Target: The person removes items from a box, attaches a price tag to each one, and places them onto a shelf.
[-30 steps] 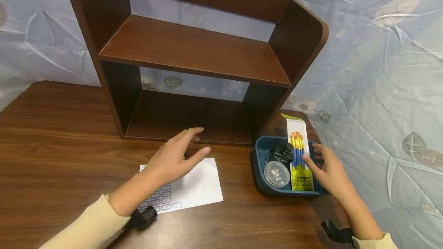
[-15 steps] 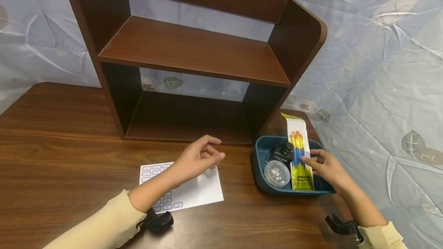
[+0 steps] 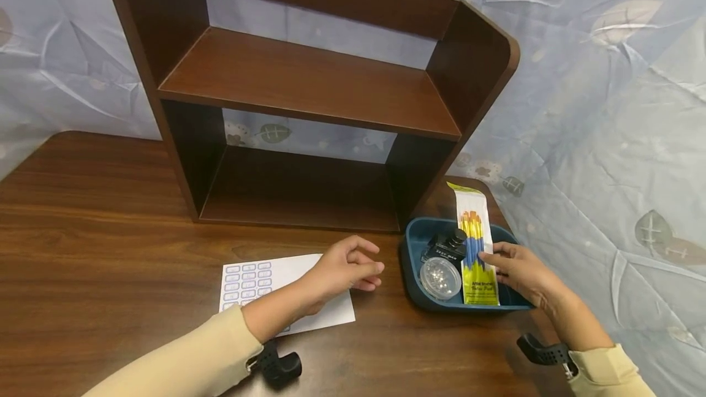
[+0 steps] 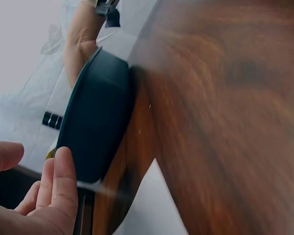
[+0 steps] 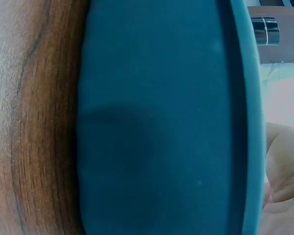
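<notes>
In the head view a teal plastic bin (image 3: 415, 287) stands on the table. Inside it, a pack of paintbrushes (image 3: 475, 262) leans upright, its top sticking out over the rim. My right hand (image 3: 524, 271) pinches the pack's right edge, thumb in front; most of its fingertips are hidden. Left of the pack lie a black bottle (image 3: 445, 247) and a round clear tub (image 3: 440, 278) with small shiny pieces inside. My left hand (image 3: 347, 269), fingers loosely bent and holding nothing, hovers between the bin and a white label sheet (image 3: 248, 280), overlapping the sheet's right part.
A dark brown two-level shelf (image 3: 314, 84) stands at the back of the wooden table (image 3: 99, 213), close to the bin's left rear corner. Patterned fabric (image 3: 607, 139) hangs behind and along the right side.
My left hand has moved right, from over the sheet toward the bin. My right hand has closed its thumb and fingers on the paintbrush pack's edge. The bin's things look unmoved.
</notes>
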Available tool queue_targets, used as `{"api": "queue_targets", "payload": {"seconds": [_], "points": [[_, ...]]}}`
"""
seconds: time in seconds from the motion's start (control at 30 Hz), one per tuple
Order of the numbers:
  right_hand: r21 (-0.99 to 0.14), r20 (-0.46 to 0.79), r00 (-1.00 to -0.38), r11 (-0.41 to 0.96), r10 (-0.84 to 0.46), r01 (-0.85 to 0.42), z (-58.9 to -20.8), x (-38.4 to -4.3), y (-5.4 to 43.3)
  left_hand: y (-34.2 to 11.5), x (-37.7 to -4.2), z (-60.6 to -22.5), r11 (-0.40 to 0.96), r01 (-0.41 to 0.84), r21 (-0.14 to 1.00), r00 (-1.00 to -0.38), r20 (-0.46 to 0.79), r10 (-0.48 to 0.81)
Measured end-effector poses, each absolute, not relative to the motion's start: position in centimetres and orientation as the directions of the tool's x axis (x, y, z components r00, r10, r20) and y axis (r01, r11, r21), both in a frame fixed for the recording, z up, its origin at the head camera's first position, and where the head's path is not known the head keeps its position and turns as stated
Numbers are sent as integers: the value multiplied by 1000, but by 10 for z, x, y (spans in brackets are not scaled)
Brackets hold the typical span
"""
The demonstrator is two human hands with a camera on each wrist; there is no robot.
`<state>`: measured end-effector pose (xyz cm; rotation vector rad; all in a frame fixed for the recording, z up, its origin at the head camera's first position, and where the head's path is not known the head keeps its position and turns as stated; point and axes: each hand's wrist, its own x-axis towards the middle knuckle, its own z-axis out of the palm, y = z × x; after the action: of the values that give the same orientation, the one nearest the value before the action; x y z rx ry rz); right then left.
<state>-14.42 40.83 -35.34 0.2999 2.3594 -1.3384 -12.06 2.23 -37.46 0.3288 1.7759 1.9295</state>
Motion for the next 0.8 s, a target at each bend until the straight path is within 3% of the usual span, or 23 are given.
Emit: {"api": "queue_targets", "payload": {"seconds": [0.8], "points": [[-817,-437,-898,439,-51,373,-356,-144,408,81,-121,-386,-164,-251,954,-860,-142,491]]}}
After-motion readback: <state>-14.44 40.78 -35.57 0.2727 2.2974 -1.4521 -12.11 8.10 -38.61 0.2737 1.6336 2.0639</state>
